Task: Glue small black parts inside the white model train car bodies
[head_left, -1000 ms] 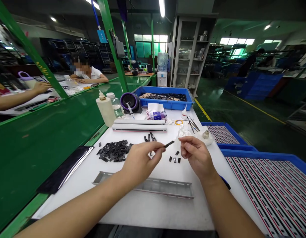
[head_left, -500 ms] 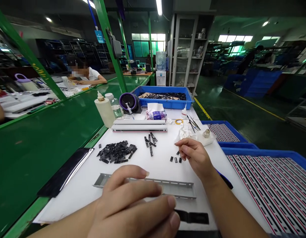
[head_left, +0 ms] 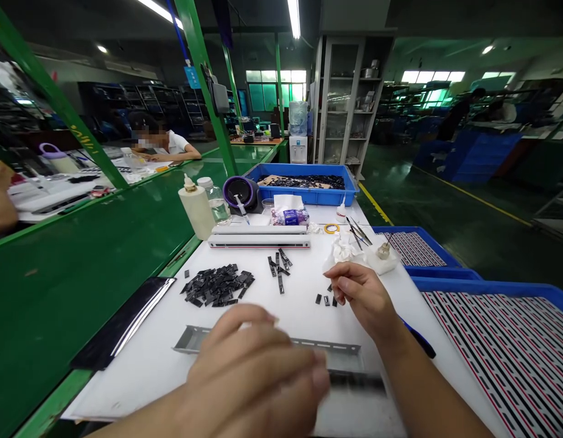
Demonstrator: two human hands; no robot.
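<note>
In the foreground my left hand (head_left: 258, 377), smeared by motion, is closed on a flat black strip (head_left: 361, 382) that sticks out to the right past its fingertips. Behind it lies a grey metal channel (head_left: 329, 354), partly covered by that hand. My right hand (head_left: 366, 298) is held in a pinch over the white table; whatever its fingertips may hold is too small to make out. Just beside those fingers are several small black pieces (head_left: 318, 298). A heap of black clips (head_left: 217, 285) lies to the left, with a few longer black strips (head_left: 280, 271) between the heap and my right hand.
White bars (head_left: 259, 242) lie behind the parts. Further back stand a glue bottle (head_left: 196, 210), a tissue pack (head_left: 290, 213) and a blue bin (head_left: 304, 196). Tweezers (head_left: 358, 232) are at the right. Blue trays of striped panels (head_left: 500, 347) flank the table. A co-worker (head_left: 171, 146) sits at left.
The black strip in my left hand has risen a little and blurred. My right hand stays pinched near the small black pieces. The whole view has shifted slightly downward.
</note>
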